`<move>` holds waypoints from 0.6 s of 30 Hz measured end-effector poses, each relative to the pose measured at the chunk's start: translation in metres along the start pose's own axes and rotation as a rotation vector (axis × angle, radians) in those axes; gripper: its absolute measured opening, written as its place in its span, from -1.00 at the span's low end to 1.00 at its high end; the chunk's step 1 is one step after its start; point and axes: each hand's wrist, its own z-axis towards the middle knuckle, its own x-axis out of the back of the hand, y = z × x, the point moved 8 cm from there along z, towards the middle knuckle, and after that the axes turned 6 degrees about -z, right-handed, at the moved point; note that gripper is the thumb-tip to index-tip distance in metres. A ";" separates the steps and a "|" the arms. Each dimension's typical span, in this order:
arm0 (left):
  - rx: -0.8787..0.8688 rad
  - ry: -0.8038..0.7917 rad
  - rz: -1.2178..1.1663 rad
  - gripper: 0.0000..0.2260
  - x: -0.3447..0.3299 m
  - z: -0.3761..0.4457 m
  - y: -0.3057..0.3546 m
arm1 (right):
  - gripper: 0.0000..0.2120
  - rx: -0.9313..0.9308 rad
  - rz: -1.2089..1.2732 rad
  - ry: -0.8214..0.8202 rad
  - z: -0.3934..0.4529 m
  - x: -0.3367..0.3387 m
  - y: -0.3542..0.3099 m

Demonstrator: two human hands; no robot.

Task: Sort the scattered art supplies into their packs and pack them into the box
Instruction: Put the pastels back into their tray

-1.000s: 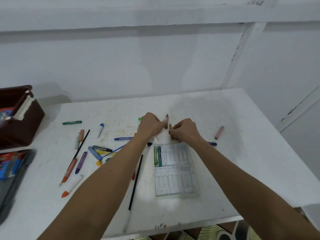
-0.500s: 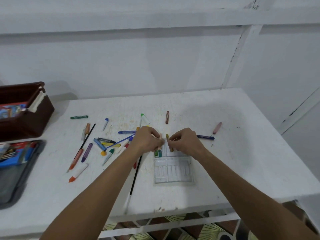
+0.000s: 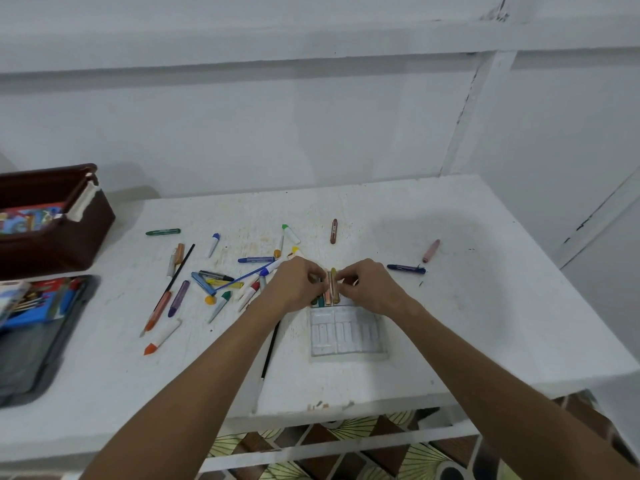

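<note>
Both hands are coming together over the clear tray's [image 3: 348, 336] far end now, left hand [image 3: 299, 284] pinching a peach crayon [image 3: 327, 287], right hand [image 3: 369, 284] pinching an ochre crayon [image 3: 333, 285].

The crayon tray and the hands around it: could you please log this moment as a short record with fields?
tray: clear plastic crayon tray on the white table, mostly unfilled
left hand: pinches a peach crayon over the tray's far end
right hand: pinches an ochre crayon beside it
loose nearby: brown crayon, pink crayon
box: brown box, far left
</note>
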 end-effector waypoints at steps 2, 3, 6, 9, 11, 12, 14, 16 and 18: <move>-0.024 -0.013 0.034 -0.82 0.001 0.001 0.002 | -0.78 0.018 0.000 0.002 -0.001 0.000 -0.003; -0.032 -0.026 0.045 -0.83 0.001 0.002 0.002 | -0.78 0.034 -0.004 -0.003 -0.001 0.000 -0.005; -0.060 -0.058 0.079 -0.83 -0.001 0.002 0.002 | -0.76 0.076 -0.067 -0.025 -0.002 0.000 -0.009; -0.103 -0.075 0.144 -0.84 -0.003 0.001 0.005 | -0.74 0.097 -0.121 -0.033 -0.002 0.000 -0.010; -0.122 -0.081 0.186 -0.84 -0.005 0.001 0.007 | -0.75 0.117 -0.140 -0.037 -0.002 0.001 -0.012; -0.132 -0.080 0.198 -0.84 -0.005 0.001 0.007 | -0.75 0.127 -0.147 -0.038 -0.002 0.001 -0.012; -0.151 -0.078 0.210 -0.83 -0.006 0.000 0.009 | -0.74 0.135 -0.156 -0.036 -0.002 0.001 -0.012; -0.160 -0.084 0.179 -0.84 -0.007 0.000 0.008 | -0.72 0.131 -0.159 -0.043 -0.003 0.000 -0.010; -0.162 -0.095 0.137 -0.89 -0.008 0.000 0.005 | -0.74 0.129 -0.162 -0.056 -0.003 -0.002 -0.005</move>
